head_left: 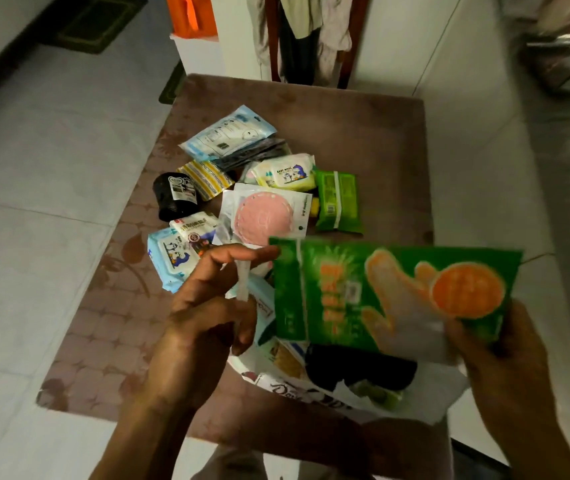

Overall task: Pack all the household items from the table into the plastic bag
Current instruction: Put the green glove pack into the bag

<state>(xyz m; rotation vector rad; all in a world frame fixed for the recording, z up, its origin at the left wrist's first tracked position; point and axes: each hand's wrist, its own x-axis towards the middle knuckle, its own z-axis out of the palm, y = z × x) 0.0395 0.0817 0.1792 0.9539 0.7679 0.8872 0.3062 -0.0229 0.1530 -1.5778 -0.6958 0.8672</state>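
My right hand [494,348] grips a flat green packet with an orange glove picture [390,292] by its right corner, held above the white plastic bag [425,393]. The bag lies at the table's near edge with a dark item and other packs inside. My left hand [207,306] pinches the bag's white handle [243,282] and holds it up. Several items lie on the brown table [363,133]: a pink pad pack [264,216], a green wipes pack [339,200], baby wipes [285,173], a black roll [174,195], a blue wipes pack [169,258].
A blue-white mask pouch [228,133] and a striped sachet [205,178] lie at the far side of the pile. A chair with clothes [304,36] stands behind the table. Tiled floor [34,168] surrounds it on the left; a white sofa [518,168] runs along the right.
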